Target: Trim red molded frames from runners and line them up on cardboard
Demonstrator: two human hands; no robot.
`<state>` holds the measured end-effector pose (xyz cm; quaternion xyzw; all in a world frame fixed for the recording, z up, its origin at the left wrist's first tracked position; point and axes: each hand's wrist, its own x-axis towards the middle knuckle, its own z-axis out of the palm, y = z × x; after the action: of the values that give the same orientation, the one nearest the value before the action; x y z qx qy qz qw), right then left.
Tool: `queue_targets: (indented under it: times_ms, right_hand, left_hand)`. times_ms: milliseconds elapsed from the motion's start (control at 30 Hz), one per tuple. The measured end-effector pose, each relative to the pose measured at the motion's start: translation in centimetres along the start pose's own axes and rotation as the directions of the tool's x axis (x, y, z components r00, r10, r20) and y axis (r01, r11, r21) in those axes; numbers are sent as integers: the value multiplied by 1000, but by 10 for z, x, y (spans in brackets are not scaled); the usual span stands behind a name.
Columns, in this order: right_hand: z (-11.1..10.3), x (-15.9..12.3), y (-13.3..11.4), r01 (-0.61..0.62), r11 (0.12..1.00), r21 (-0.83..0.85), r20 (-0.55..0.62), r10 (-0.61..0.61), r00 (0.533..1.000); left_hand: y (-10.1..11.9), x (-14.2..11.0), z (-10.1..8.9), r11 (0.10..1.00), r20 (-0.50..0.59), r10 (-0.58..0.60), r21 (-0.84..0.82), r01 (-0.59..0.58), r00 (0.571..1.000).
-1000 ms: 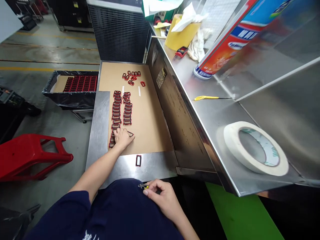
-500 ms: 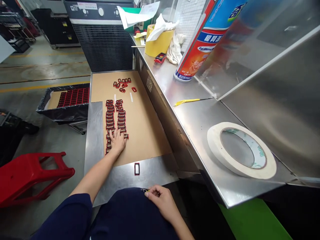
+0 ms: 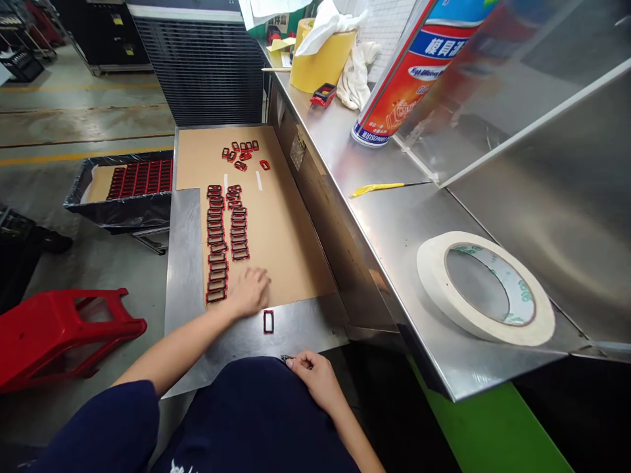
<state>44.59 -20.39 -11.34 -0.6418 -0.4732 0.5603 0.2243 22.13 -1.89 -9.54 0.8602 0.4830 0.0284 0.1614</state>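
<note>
My left hand [image 3: 252, 292] is over the lower edge of the cardboard sheet [image 3: 286, 236], blurred by motion. Whether anything is between its fingers I cannot make out. Just to its right, a single red-and-black rectangular frame [image 3: 269, 322] lies on the bare metal. Two columns of similar frames stand on the cardboard, a longer left column [image 3: 215, 226] and a shorter right column [image 3: 239, 230]. Close to my shirt, my right hand [image 3: 313, 376] is closed around a small tool [image 3: 286, 358] with a metal tip; its handle is mostly hidden.
Loose frames [image 3: 240, 156] lie at the cardboard's far end. A lined crate [image 3: 123, 187] of frames stands left, near a red stool [image 3: 64, 338]. The raised metal ledge on the right carries masking tape [image 3: 428, 282], a yellow-handled tool [image 3: 377, 188], a spray can [image 3: 394, 105] and yellow tape [image 3: 320, 62].
My left hand has come off the lowest frame of the right column and moved right and toward me. That frame stays in the column. My right hand keeps its grip; the view has tilted slightly.
</note>
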Motion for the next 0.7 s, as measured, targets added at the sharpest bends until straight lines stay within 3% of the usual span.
queue_targets:
  times_ms: [67,167,267,500,700]
  right_hand:
    - [0,-5,0,-17,1000,25,58,16,998]
    - [-3,-15,-3,-22,999,45,135,16,991]
    - [-8,-21,-9,-6,999,47,183,-3,983]
    - [-11,-13,-19,0,998,68,188,-13,982]
    - [-4,-8,-23,38,998,52,176,-46,983]
  left_hand:
    - [21,-27,16,990,121,129,-64,-122,984]
    - [36,-52,41,993,173,60,-114,-40,983]
    - [32,-57,55,986,168,-16,-159,43,986]
    - [25,-73,58,969,124,-30,-240,59,992]
    - [26,-80,65,870,52,-20,-491,43,998]
